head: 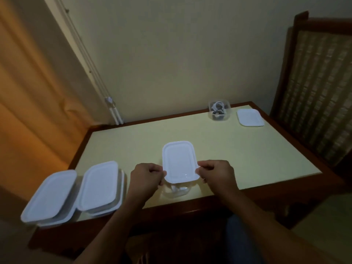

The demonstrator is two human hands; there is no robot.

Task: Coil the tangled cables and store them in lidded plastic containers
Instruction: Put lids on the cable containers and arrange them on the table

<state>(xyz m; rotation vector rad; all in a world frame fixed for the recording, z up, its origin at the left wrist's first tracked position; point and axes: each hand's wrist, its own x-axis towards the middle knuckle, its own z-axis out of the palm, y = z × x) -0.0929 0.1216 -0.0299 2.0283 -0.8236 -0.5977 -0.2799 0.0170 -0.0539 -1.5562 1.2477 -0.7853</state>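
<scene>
A white lid (179, 161) lies over a clear plastic container (177, 191) near the table's front edge. My left hand (146, 178) pinches the lid's near left edge, and my right hand (217, 175) pinches its near right edge. Something pale shows through the container's front wall; I cannot tell what it is. At the far right stands an open clear container (219, 110) with dark and white cables coiled inside. Its loose white lid (250, 117) lies flat on the table just to its right.
Two stacks of lidded containers sit at the front left: one (50, 197) overhanging the table's corner, the other (101, 187) beside my left hand. The pale yellow table (247, 153) has a dark wooden rim. A wooden chair (320, 82) stands at the right, a curtain at the left.
</scene>
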